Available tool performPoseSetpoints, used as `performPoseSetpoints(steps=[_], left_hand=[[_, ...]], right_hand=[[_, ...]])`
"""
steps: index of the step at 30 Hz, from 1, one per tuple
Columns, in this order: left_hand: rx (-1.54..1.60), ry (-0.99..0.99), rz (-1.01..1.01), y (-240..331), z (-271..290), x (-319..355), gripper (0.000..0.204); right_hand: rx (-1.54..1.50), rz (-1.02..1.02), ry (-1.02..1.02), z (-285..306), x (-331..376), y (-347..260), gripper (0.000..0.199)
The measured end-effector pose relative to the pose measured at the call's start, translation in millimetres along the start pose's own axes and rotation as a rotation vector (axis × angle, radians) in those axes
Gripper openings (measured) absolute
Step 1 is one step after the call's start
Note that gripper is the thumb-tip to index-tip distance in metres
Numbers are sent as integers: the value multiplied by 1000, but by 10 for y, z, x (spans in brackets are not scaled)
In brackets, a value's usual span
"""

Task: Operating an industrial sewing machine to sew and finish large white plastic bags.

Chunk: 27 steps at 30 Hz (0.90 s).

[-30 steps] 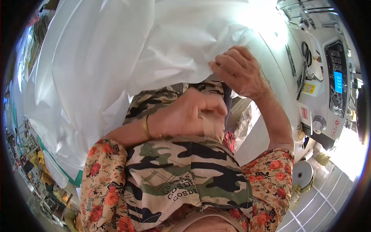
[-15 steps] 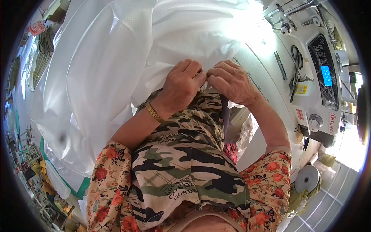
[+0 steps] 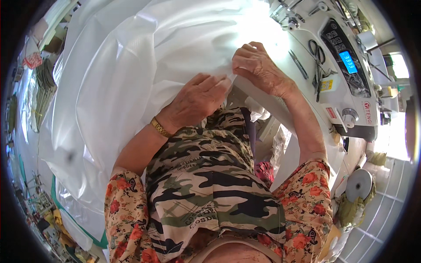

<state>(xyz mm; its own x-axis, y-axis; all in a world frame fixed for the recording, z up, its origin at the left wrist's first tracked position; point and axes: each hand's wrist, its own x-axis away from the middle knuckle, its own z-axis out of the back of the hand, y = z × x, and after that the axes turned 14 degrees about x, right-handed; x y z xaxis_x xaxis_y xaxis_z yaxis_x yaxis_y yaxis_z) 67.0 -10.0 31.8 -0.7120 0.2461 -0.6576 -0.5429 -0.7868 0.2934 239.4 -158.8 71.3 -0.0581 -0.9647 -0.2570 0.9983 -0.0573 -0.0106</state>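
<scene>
A big white plastic sheet (image 3: 116, 83) lies in loose folds over the left and middle of the work surface. My left hand (image 3: 197, 98), with a gold watch (image 3: 161, 127) at its wrist, grips the sheet's near edge between closed fingers. Farther off and to the right, my right hand (image 3: 259, 70) pinches the same sheet, its fingertips curled together. Between the two hands runs a short stretch of the edge. What lies under the fingertips is partly hidden. Below them is the camouflage apron (image 3: 210, 171) over my lap.
On the right stands a white sewing machine (image 3: 346, 109) with a lit blue display. Black scissors (image 3: 316, 52) and tweezers (image 3: 298, 64) lie beside it. A bright lamp glares at the far side. A round grey disc (image 3: 358, 185) is at lower right.
My hands have parted: the right one moved away from me with the sheet's edge, the left one a little left and nearer. The whole view has shifted, bringing the sewing machine leftward.
</scene>
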Motion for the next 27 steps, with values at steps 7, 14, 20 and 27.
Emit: performPoseSetpoints(steps=[7, 14, 20, 27], left_hand=[[125, -168, -203, -220, 35, -156, 7], [252, -224, -61, -240, 110, -123, 7], [266, -184, -25, -230, 158, -116, 4], [425, -146, 56, -156, 120, -156, 7]], right_hand=[[-112, 28, 68, -93, -50, 118, 14], [-127, 4, 105, -168, -77, 345, 26], [-59, -53, 98, -159, -85, 571, 35], [-54, -130, 205, -212, -17, 725, 37]])
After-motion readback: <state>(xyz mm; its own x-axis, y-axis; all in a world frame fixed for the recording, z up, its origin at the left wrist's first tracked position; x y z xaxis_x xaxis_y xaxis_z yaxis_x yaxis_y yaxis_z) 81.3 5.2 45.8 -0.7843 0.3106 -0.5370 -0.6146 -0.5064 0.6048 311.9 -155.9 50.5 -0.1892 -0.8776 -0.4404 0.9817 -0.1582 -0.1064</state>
